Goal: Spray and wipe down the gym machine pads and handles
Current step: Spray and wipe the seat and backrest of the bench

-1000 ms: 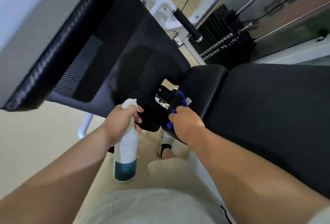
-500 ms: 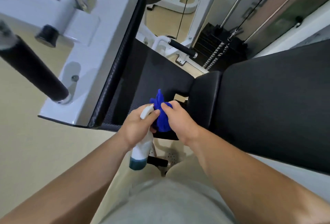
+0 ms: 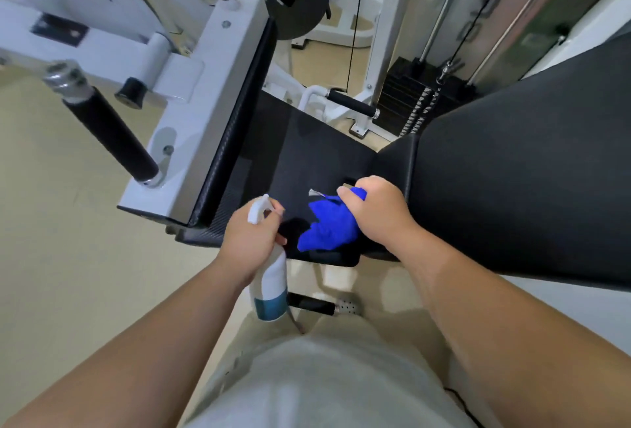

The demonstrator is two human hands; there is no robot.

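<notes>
Blue cloth (image 3: 327, 227) on black pad (image 3: 307, 161)

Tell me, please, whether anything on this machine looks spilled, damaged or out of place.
Nothing stands out. The black padded seat shows no tears or spills; the right hand grips the blue cloth at its front edge, and the left hand holds the white spray bottle.

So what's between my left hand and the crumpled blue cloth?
Head view: only a bare strip of black machine pad separates the left hand and the blue cloth.
</notes>
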